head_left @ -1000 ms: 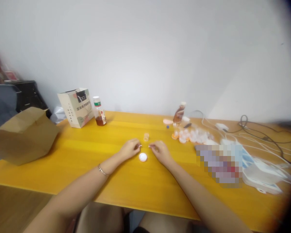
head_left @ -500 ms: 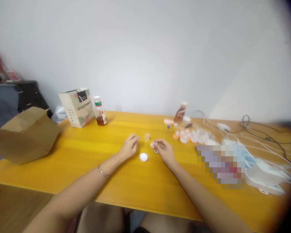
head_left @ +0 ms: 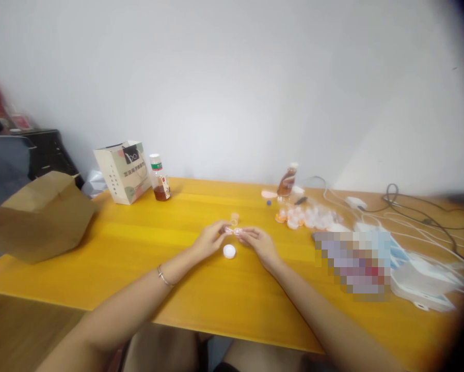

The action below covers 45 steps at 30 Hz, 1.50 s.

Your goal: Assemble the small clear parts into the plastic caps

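Observation:
Over the middle of the table, a small white piece with red marks point(head_left: 237, 231) is pinched between my two hands. My left hand point(head_left: 212, 238) is closed on its left end, and my right hand point(head_left: 260, 245) grips the right end with the fingertips. Its kind is too small and blurred to make out. Just behind it stands a small clear cup-like container point(head_left: 235, 218) with an orange tint. A round white lid-like disc point(head_left: 229, 251) lies on the table in front, between my wrists.
On the left stand a brown paper bag point(head_left: 42, 217), a printed gift bag point(head_left: 127, 173) and a bottle of dark liquid point(head_left: 161, 183). Several small clear and orange containers point(head_left: 309, 216), a brown bottle point(head_left: 288, 181), cables point(head_left: 421, 206) and a white box point(head_left: 425, 284) lie right.
My left hand has moved right and down and now grips the white piece with red marks. My right hand has brought that piece slightly left, to meet it.

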Motion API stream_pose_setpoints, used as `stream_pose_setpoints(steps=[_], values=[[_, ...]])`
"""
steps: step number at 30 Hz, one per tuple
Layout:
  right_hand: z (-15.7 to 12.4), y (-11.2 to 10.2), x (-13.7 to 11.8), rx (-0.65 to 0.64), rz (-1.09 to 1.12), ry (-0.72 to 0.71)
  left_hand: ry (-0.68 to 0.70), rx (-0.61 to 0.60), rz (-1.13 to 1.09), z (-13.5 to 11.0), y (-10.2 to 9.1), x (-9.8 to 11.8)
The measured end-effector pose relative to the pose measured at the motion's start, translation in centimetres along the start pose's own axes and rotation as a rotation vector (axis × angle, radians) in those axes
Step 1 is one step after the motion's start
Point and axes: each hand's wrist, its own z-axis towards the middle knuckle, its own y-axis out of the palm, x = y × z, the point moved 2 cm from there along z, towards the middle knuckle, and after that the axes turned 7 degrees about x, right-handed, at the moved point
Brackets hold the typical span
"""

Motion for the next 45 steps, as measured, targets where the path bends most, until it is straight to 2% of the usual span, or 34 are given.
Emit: stream_pose_setpoints(steps=[6,14,20,28,37,45], values=[[-0.3,0.4,0.0,-0.045,-0.01,0.003,0.087,0.027,0.0,0.0,-0.2,1.5],[-0.6,0.7,-0.2,-0.066,-0.052,-0.01,0.146,0.071,0.138,-0.1,-0.1,0.3],[-0.8,0.9,-0.4,-0.081,-0.065,-0.011,0.155,0.047,0.181,0.0,0.2,0.2],[-0.6,0.8,-0.6,-0.088,-0.085,-0.072,0.085,0.006,0.168,-0.2,0.3,0.9],[-0.8,0.9,-0.8,-0.089,-0.084,-0.069,-0.074,0.052,0.107,-0.3,0.4,1.3],[-0.8,0.7,-1.1,-0.08,-0.13,-0.065,-0.137,-0.02,-0.09,0.0,0.3,1.5]])
